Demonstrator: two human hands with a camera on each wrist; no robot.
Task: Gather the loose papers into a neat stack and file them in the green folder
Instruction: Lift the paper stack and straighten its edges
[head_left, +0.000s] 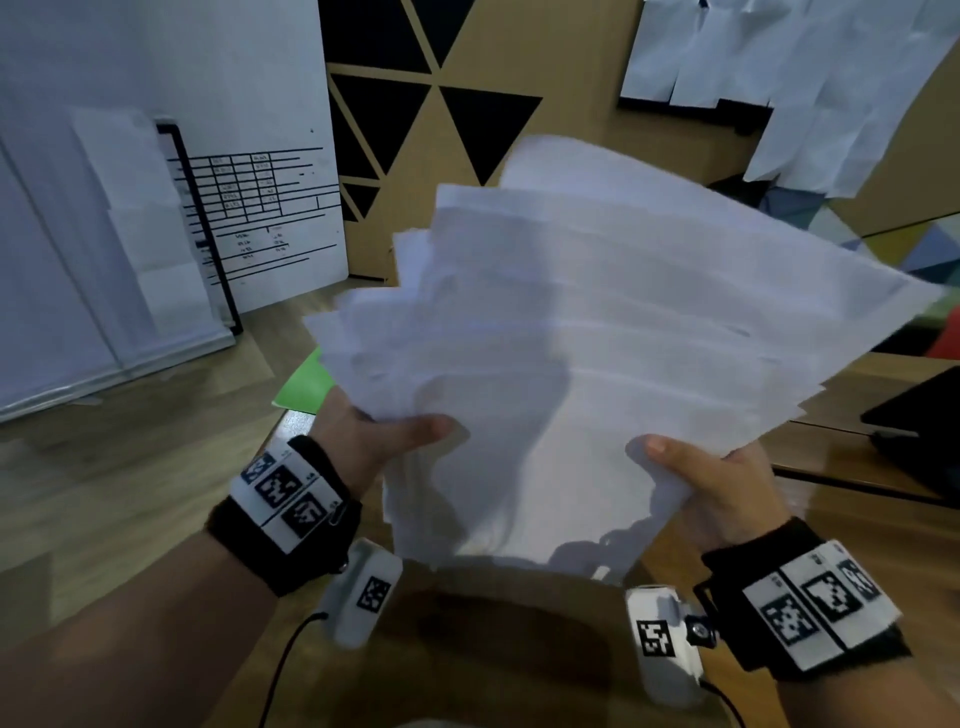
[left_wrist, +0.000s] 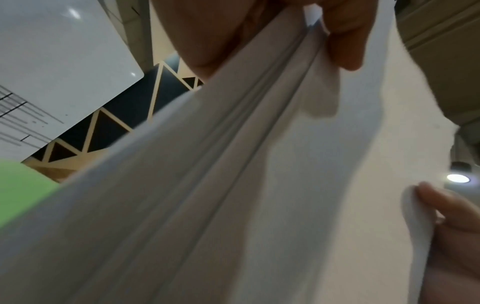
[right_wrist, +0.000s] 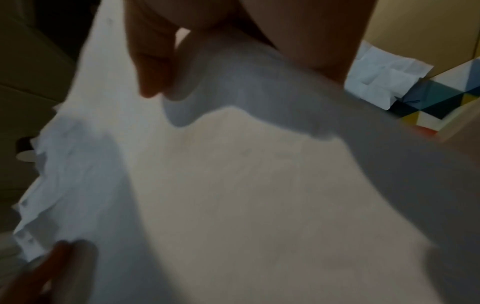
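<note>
Nearest the camera: two forearms in black wristbands with black-and-white marker tags, raised over a brown wooden table (head_left: 852, 395). Left hand (head_left: 374, 436) gripping the near left corner of a fanned sheaf of loose white paper sheets (head_left: 597, 338), thumb on top, fingers (left_wrist: 345, 41) curled underneath. Right hand (head_left: 722, 483) pinching the near right corner of the same papers, thumb on top, fingers (right_wrist: 150, 67) folded beneath. Sheets lifted clear of the table, tilted up and away, far edges splayed and uneven; not yet squared. Held at both near corners, probably so the edges can be tapped level before filing. Flat bright green folder (head_left: 306, 384) lying on the table just beyond the left hand, mostly hidden behind the papers; whether open or closed cannot be told. Beyond the papers, a brown wall with black triangles; a white printed board to its left. Dark flat device on the table right of the papers.
</note>
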